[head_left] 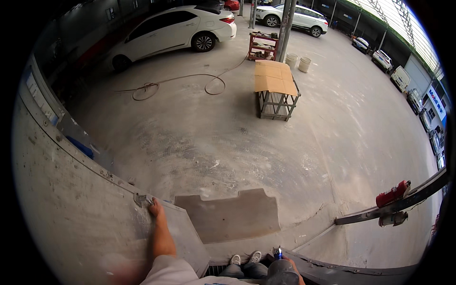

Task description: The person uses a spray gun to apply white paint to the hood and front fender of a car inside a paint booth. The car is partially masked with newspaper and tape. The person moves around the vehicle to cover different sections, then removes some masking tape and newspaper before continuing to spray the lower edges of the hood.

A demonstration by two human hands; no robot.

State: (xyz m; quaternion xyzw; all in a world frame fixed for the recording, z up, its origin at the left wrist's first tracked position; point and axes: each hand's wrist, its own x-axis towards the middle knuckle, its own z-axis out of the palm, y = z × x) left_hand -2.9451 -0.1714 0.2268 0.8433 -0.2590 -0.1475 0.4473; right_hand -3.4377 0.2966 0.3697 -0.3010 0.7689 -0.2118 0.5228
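Note:
A big worn grey metal door [85, 204] fills the left side. My left arm reaches out to it, and my left hand [155, 208] is closed at its edge, on the door handle [141, 200]. Low on the right, close to my body, my right hand [293, 270] is mostly hidden behind what looks like a spray gun [279, 253] with a blue front and a dark grey cup. Its fingers seem wrapped round the gun's grip. My shoes [255, 257] stand at the threshold, over a dark grating.
A grey floor mat [230, 216] lies just ahead. Cardboard [275, 77] covers a metal frame stand further off, near a red tool cart [262, 46] and white buckets [304, 64]. A hose [147, 90] loops toward a white car [175, 31]. Red fire extinguisher [393, 193] at right.

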